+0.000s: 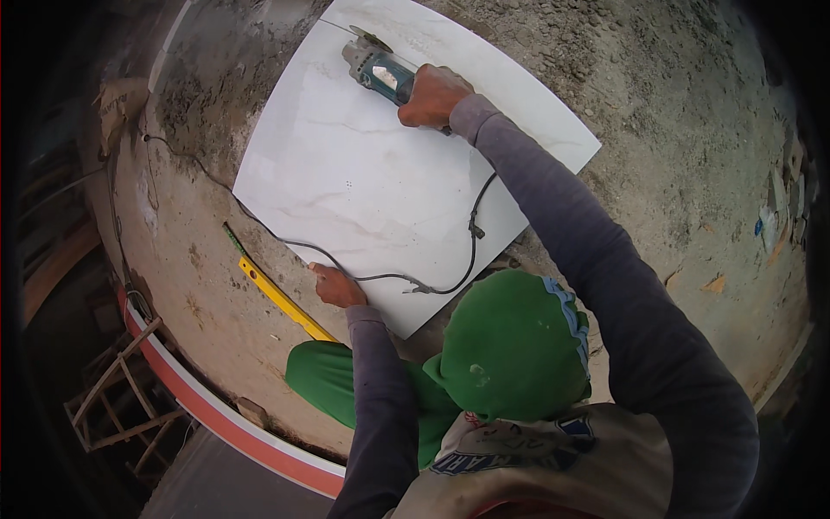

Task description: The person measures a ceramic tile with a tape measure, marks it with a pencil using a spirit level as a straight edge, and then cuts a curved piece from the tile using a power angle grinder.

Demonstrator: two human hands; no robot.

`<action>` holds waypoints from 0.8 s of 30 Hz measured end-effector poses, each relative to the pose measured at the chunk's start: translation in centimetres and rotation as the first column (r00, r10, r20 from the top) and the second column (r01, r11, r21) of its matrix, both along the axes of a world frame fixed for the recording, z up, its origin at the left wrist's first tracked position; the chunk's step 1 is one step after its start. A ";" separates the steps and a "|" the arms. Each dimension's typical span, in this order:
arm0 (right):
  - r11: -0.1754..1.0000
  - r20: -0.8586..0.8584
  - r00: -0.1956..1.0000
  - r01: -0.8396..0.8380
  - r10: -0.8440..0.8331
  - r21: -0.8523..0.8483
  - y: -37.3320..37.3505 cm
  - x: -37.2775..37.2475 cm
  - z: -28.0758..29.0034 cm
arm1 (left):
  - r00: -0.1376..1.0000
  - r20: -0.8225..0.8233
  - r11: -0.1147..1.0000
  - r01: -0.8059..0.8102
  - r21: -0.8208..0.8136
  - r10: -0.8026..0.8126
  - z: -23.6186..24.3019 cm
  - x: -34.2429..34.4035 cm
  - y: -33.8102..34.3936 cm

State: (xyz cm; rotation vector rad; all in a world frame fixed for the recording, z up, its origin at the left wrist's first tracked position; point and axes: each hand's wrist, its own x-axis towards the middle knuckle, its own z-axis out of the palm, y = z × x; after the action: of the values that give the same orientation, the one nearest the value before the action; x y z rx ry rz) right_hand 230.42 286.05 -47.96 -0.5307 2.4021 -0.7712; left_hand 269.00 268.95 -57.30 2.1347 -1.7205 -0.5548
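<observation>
A large white tile [328,173] with faint grey veining lies on the rough ground. My right hand [437,95] is wrapped round the body of a teal and grey angle grinder [380,76] over the tile's far part. Its thin disc [370,40] stands at the far end, beside a dark line running to the tile's far left edge. At the tile's near left edge, my left hand [339,287] has its fingers curled on the rim. A black power cord [473,259] loops from the grinder across the tile, passing close by my left hand.
A yellow spirit level [285,298] lies left of my left hand, by my green-clad knee [320,372]. Farther left are a red and white curved ledge [207,411], a wooden frame [121,394] and a brown sack [121,108]. Debris [769,221] lies at the right.
</observation>
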 end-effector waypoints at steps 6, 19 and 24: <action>0.999 0.097 0.995 -0.027 0.024 0.027 0.3 0.2 0.3 | 1.000 -0.022 1.000 0.015 -0.009 -0.015 0.0 0.2 0.0; 0.998 0.058 0.998 -0.010 0.007 0.054 1.0 0.9 0.3 | 0.999 -0.034 1.000 -0.012 -0.022 0.012 -1.1 0.8 -0.8; 1.000 0.063 0.998 0.006 -0.005 -0.019 1.6 1.1 0.3 | 0.999 -0.036 1.000 -0.025 -0.010 0.024 -0.9 0.6 -0.4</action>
State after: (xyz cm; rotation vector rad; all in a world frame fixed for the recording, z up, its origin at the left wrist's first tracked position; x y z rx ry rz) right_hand 231.50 287.65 -47.63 -0.4999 2.3421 -0.8020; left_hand 269.62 268.53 -58.22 2.1223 -1.6721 -0.5727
